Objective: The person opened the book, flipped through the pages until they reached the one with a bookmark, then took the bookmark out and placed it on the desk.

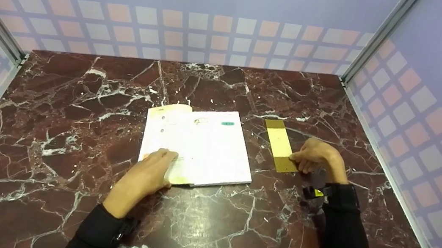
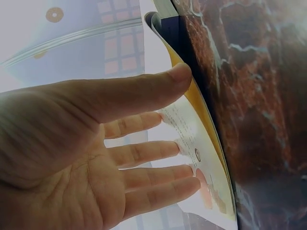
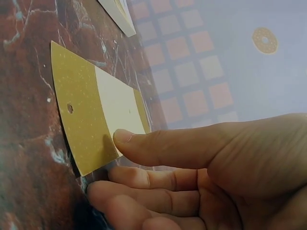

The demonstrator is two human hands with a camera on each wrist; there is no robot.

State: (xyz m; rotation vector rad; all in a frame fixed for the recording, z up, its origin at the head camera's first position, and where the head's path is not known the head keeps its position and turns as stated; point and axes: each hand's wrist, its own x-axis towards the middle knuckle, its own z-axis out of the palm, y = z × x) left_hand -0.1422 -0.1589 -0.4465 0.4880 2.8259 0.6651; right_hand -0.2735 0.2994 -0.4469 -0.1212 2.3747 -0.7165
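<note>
An open book [image 1: 217, 149] with white pages lies on the dark red marbled table, its left side curling up at the far edge. My left hand [image 1: 151, 168] rests on its lower left part with fingers extended. In the left wrist view, the straight fingertips [image 2: 184, 173] touch the printed page, and the thumb lies at the book's near edge. To the right of the book is a yellow paper strip [image 1: 278, 142] with darker gold ends and small holes. My right hand [image 1: 317, 156] pinches its near right edge, thumb on top and fingers curled below.
The marbled table [image 1: 70, 164] surrounds both things. A lilac wall with pink and white squares [image 1: 221, 23] stands at the back, and a similar side panel [image 1: 419, 111] at the right. Metal frame posts [image 1: 379, 40] mark the corners.
</note>
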